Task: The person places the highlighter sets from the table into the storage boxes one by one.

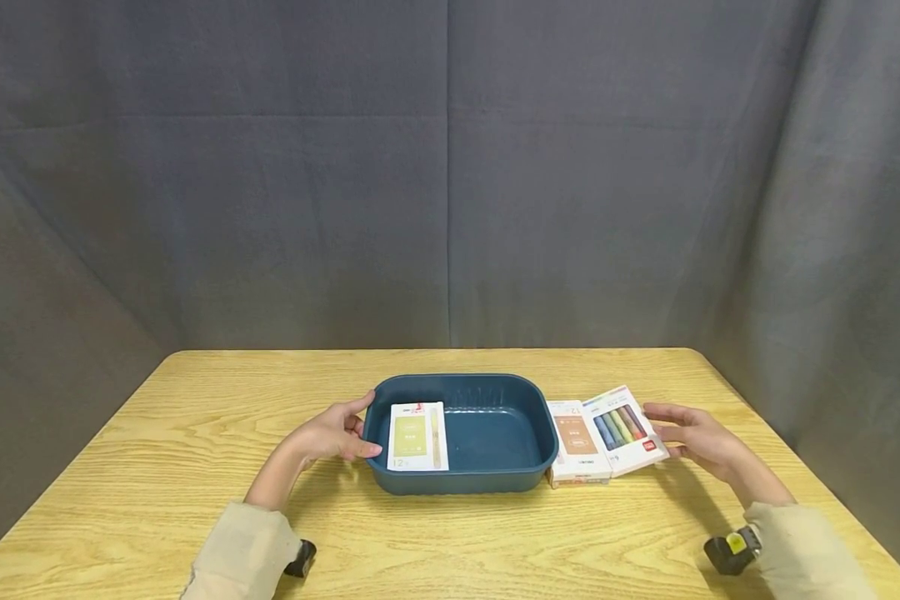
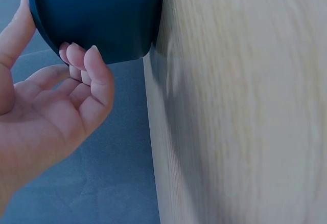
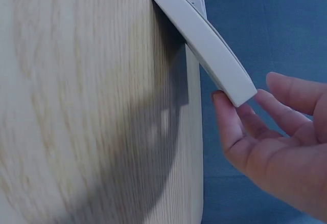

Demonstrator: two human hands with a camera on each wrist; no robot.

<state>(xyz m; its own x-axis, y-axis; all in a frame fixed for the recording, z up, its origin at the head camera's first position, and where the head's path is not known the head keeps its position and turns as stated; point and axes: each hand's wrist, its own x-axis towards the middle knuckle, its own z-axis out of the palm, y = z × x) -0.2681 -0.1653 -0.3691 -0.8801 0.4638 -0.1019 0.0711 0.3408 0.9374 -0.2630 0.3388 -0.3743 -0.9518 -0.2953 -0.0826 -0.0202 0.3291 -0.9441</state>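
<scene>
A dark blue rectangular plastic tub (image 1: 495, 479) stands on the table. My left hand (image 1: 337, 433) holds its left end; in the left wrist view the curled fingertips (image 2: 93, 58) press the outer wall (image 2: 110, 19). Inside the tub, at the left, lies a white box with a yellow-green panel (image 1: 408, 437). Right of the tub, a white box with an orange-brown panel (image 1: 576, 437) lies against its wall. Beside that, my right hand (image 1: 697, 437) holds the raised right end of a windowed box of coloured sticks (image 1: 621, 429), with fingers (image 3: 230, 114) under its edge.
The light wooden table (image 1: 450, 542) extends on both sides of the tub and in front of it. Behind its far edge hangs a grey curtain (image 1: 450, 183). Black straps with small devices (image 1: 731, 550) are on both wrists, by beige sleeves.
</scene>
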